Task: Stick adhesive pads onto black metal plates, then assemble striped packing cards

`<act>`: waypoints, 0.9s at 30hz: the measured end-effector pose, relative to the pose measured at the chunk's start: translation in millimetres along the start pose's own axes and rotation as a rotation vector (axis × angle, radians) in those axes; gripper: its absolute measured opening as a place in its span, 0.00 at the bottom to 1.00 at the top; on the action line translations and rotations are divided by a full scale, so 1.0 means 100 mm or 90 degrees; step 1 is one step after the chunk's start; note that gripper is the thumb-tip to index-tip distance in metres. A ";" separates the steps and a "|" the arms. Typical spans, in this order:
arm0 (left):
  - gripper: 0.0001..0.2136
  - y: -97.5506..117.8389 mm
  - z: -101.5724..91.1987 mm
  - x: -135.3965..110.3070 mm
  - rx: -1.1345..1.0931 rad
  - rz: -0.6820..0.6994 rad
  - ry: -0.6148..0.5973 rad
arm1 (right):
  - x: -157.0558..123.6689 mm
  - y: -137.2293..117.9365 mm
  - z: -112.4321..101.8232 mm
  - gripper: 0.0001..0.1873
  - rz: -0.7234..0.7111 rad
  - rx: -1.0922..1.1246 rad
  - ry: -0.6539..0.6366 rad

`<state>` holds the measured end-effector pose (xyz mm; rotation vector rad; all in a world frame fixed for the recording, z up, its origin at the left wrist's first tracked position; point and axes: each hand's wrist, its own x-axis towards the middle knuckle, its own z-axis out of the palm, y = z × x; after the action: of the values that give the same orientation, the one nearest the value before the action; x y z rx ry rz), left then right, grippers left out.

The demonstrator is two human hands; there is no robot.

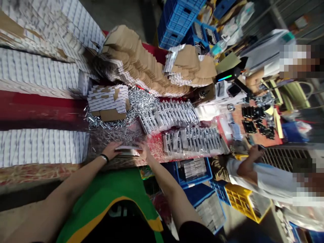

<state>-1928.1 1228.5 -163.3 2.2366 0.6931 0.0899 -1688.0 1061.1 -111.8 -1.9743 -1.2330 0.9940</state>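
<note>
Our left hand (110, 151), a dark wristband (104, 158) at its wrist, and our right hand (144, 151) clamp a thin stack of white cards (128, 151) from either end. The stack sits at the near edge of the red counter (30, 108), over clear plastic. Just beyond lie a heap of silver wire clips (141, 103) and 2 rows of packaged cards (168, 116). A blue crate (193, 171) stands past the counter's edge, and a co-worker's hand (255, 152) shows nearby, well apart from ours.

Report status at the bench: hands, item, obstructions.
Left hand and right hand both on a flat stack of white cards. Rows of packaged goods beside right hand. Pile of loose metal clips just ahead.
</note>
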 end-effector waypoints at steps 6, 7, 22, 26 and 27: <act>0.42 0.15 -0.05 -0.14 0.240 0.101 -0.080 | -0.26 0.03 0.10 0.56 -0.079 -0.419 -0.244; 0.44 0.20 -0.01 -0.14 0.253 0.113 -0.077 | -0.27 0.03 0.16 0.54 -0.070 -0.460 -0.213; 0.44 0.49 0.34 -0.05 0.380 0.137 -0.105 | -0.28 -0.08 0.45 0.47 -0.016 -0.574 -0.118; 0.40 0.69 0.27 0.07 0.353 0.083 -0.168 | 0.02 -0.36 0.20 0.34 -0.025 -0.537 -0.117; 0.39 0.71 0.19 0.07 0.323 0.049 -0.179 | 0.20 -0.50 0.11 0.28 -0.028 -0.530 -0.090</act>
<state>-1885.1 1180.5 -128.1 2.6845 0.5132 -0.3986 -1714.8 1099.8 -84.0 -2.4813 -1.9849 0.6436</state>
